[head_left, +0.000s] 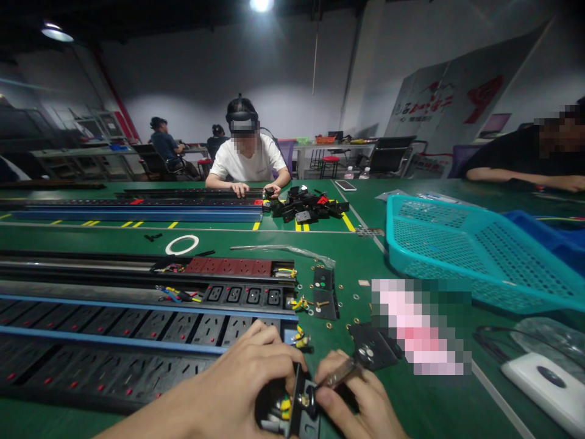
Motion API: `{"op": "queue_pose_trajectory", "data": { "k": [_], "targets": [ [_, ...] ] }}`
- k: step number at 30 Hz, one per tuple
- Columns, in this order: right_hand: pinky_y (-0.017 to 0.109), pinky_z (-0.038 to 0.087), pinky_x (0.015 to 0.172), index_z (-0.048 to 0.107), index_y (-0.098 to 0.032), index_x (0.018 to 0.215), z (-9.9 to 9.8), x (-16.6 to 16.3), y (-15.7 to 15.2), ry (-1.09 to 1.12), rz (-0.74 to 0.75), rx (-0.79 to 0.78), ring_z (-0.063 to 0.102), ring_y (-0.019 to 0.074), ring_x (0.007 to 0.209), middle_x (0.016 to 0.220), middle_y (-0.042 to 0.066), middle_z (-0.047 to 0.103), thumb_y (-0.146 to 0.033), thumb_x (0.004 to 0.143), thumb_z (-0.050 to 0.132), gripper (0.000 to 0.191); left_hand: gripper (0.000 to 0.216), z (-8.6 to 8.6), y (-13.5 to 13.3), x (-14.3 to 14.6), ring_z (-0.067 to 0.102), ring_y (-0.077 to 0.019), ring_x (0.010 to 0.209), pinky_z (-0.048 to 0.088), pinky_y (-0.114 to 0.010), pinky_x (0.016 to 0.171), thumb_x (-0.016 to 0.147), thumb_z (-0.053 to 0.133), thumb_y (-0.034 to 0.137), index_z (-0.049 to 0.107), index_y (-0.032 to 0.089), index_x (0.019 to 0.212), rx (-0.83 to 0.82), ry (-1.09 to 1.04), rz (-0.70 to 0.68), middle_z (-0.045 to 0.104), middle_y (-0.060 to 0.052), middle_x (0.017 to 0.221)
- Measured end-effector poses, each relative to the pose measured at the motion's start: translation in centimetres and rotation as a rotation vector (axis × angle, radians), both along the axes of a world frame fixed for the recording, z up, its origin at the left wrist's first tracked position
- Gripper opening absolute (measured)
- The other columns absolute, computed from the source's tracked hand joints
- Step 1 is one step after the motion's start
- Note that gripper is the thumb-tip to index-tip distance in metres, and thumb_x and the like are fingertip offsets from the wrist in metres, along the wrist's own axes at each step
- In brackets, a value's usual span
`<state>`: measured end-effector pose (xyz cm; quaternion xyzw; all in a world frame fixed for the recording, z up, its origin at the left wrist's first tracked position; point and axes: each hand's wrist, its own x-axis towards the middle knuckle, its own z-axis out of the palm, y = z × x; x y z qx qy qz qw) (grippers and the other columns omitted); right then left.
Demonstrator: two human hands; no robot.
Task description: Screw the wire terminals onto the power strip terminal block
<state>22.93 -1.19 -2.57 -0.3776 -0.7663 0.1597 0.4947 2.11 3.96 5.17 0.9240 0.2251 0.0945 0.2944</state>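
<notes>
In the head view, my left hand (251,372) is closed around a black end plate (298,390) at the end of a socket strip. Yellow-green wires (286,407) show inside the opening behind the plate. A brass-coloured nut or stud (304,399) stands on the plate's face. My right hand (361,396) pinches a silver metal tool (340,372), wrench-like in shape, close to that stud; its working end is partly hidden by my fingers. Beside my left hand lie more socket strips, one blue-edged (159,323) and one with dark red sockets (233,266).
Loose washers and brass screws (322,303) lie near black plates (375,346). A turquoise basket (429,292) and a white device (543,390) stand to the right. Across the table, a person (249,158) works beside a pile of black parts (306,206). A white tape ring (181,245) lies mid-table.
</notes>
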Motion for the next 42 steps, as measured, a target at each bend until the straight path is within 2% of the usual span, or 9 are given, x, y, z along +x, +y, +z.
{"op": "queue_pose_trajectory", "data": {
  "k": [3,5,11,16,22,28,30,37,42],
  "targets": [
    [0.022,0.046,0.054,0.056,-0.021,0.089,0.7,-0.3,0.1,-0.049,0.021,0.240,0.060,0.0118,0.053,0.062,-0.002,0.064,-0.042,0.107,0.037,0.034,0.032,-0.1,0.0,0.0,0.048,-0.0207,0.080,0.035,-0.035,0.076,0.068,0.075,0.034,0.049,0.022,0.084,0.013,-0.006,-0.004,0.066,0.000,0.099],
    [0.023,0.042,0.052,0.055,-0.021,0.088,1.0,-0.7,0.0,-0.120,0.033,0.325,0.056,0.0112,0.050,0.061,-0.002,0.063,-0.039,0.108,0.035,0.034,0.031,-0.2,0.0,-0.1,0.048,-0.0206,0.080,0.035,-0.035,0.076,0.069,0.074,0.032,0.050,0.022,0.086,0.015,-0.006,-0.004,0.067,0.000,0.100],
    [0.024,0.040,0.055,0.059,-0.021,0.081,0.1,-1.1,-0.4,-0.261,0.089,0.381,0.052,0.0112,0.051,0.060,-0.003,0.063,-0.024,0.109,0.031,0.039,0.035,-0.3,0.0,-0.1,0.049,-0.0211,0.082,0.036,-0.035,0.077,0.066,0.075,0.032,0.050,0.021,0.087,0.012,0.007,-0.009,0.067,0.000,0.103],
    [0.025,0.040,0.056,0.061,-0.021,0.083,-0.2,-0.9,-0.4,-0.255,0.095,0.337,0.054,0.0117,0.052,0.061,-0.002,0.063,-0.027,0.109,0.032,0.039,0.037,-0.4,0.1,-0.1,0.049,-0.0212,0.082,0.036,-0.035,0.076,0.066,0.077,0.035,0.051,0.022,0.089,0.009,0.005,-0.009,0.066,0.000,0.102],
    [0.024,0.041,0.052,0.057,-0.020,0.085,0.5,-0.7,0.0,-0.130,0.076,0.230,0.057,0.0121,0.052,0.062,-0.001,0.064,-0.045,0.106,0.038,0.038,0.033,-0.2,-0.1,-0.1,0.048,-0.0200,0.081,0.034,-0.035,0.075,0.069,0.076,0.034,0.050,0.021,0.085,0.004,0.009,0.002,0.066,0.001,0.098],
    [0.020,0.052,0.059,0.060,-0.020,0.089,-0.2,-0.1,-0.1,-0.022,0.009,-0.136,0.067,0.0139,0.063,0.074,0.001,0.070,-0.038,0.103,0.047,0.026,0.038,-0.3,0.0,-0.1,0.048,-0.0199,0.081,0.033,-0.034,0.076,0.067,0.078,0.036,0.046,0.021,0.080,0.005,0.001,-0.006,0.065,0.002,0.096],
    [0.020,0.052,0.058,0.061,-0.021,0.091,-0.5,0.1,-0.2,0.008,0.013,-0.196,0.067,0.0139,0.063,0.075,0.001,0.070,-0.038,0.103,0.049,0.024,0.038,-0.3,0.0,-0.1,0.048,-0.0200,0.081,0.034,-0.035,0.077,0.067,0.078,0.038,0.046,0.021,0.081,0.004,0.000,-0.001,0.065,0.002,0.097],
    [0.024,0.044,0.052,0.059,-0.020,0.088,0.9,-0.3,0.1,-0.037,0.052,0.220,0.058,0.0122,0.053,0.063,-0.001,0.064,-0.042,0.106,0.040,0.034,0.036,-0.3,0.1,-0.1,0.049,-0.0199,0.082,0.035,-0.035,0.077,0.064,0.077,0.029,0.049,0.021,0.085,0.005,0.014,-0.001,0.066,0.001,0.102],
    [0.024,0.038,0.053,0.058,-0.020,0.082,0.6,-1.1,-0.2,-0.192,0.044,0.385,0.051,0.0108,0.050,0.059,-0.003,0.062,-0.028,0.109,0.033,0.037,0.034,-0.3,0.0,-0.1,0.048,-0.0204,0.081,0.034,-0.035,0.076,0.071,0.074,0.038,0.051,0.021,0.088,0.017,0.005,-0.008,0.066,0.000,0.101]
  ]
}}
